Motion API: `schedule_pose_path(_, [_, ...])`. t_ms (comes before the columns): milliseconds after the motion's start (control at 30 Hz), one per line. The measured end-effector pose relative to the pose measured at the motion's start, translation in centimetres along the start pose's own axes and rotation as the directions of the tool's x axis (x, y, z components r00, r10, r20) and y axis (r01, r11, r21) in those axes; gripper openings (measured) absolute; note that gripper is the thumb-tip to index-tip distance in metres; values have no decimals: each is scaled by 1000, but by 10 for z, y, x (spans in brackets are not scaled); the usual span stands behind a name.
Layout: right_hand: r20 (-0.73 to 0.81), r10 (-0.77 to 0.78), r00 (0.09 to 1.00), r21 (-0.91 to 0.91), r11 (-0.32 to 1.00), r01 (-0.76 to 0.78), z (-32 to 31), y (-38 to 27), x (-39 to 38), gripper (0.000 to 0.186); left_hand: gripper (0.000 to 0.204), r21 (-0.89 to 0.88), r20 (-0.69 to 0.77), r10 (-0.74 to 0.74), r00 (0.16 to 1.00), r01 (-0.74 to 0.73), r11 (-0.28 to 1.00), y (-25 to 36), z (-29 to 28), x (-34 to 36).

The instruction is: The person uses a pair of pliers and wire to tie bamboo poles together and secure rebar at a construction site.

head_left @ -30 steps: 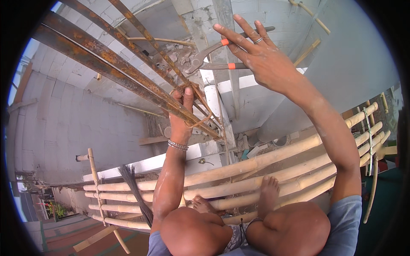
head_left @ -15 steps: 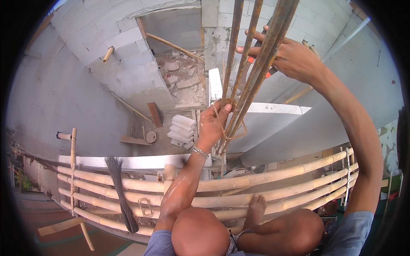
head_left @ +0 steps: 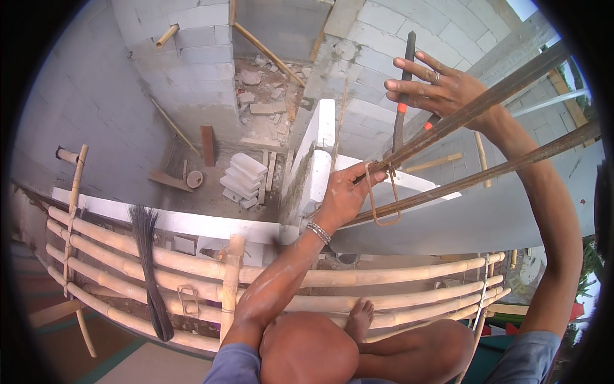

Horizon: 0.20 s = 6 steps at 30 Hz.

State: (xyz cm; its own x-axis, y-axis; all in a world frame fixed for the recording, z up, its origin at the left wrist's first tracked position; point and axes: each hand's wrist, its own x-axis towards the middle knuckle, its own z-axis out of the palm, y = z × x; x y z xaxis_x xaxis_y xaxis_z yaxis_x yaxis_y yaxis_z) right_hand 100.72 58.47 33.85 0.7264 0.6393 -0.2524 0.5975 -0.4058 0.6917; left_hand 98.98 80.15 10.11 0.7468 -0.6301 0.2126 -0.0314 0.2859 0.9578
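Long rusty steel bars slant up to the right, an upper bar [head_left: 473, 110] and a lower bar [head_left: 476, 177]. A bent rebar stirrup [head_left: 389, 222] loops around them. My left hand [head_left: 345, 195] is closed, thumb and fingers pinching the stirrup where it meets the upper bar. Above the joint, my right hand [head_left: 448, 89] has its fingers stretched loosely across the pincers [head_left: 401, 115], which have black handles with orange bands. The pincers' jaws point down at the joint, close to my left fingertips. What the jaws bite on is too small to tell.
Bamboo poles [head_left: 192, 262] form a railing in front of my knees. A bundle of dark wire [head_left: 146, 256] and another stirrup [head_left: 188, 301] hang on it. Beyond lie stacked white blocks [head_left: 243, 176], a bucket [head_left: 194, 179] and a low block wall [head_left: 320, 173].
The bars have tilted from nearly upright to a slant toward the right. My left hand has shifted right with the stirrup. My right hand and the pincers have come into clearer sight.
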Motion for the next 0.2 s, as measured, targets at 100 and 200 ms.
schedule_pose_path(100, [50,-74,996,-206,975,83,2,13,10,82,26,19,2,-59,998,59,998,-1,-2,0])
schedule_pose_path(200, [111,-28,993,-175,983,47,3,20,12,78,25,84,29,-143,989,140,987,9,-5,1])
